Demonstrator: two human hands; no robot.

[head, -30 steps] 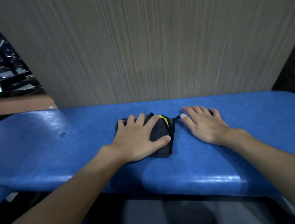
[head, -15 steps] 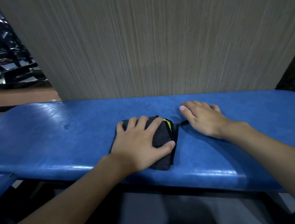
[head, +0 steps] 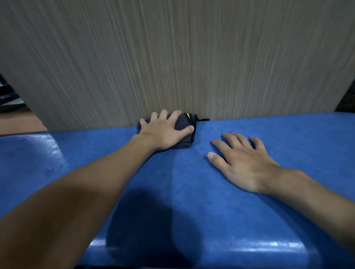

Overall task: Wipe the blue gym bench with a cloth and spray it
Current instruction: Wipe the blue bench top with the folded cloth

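Cloth, dark, folded, yellow-striped, sits at twelve o'clock; my left hand presses it flat-fingered to rub the long blue padded bench. My right hand rests at three, fingers spread and empty, probably steadying me.

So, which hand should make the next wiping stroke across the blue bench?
Left. The left hand presses flat on the dark folded cloth at the far edge of the blue padded bench. The right hand rests bare on the padding, apart from the cloth.
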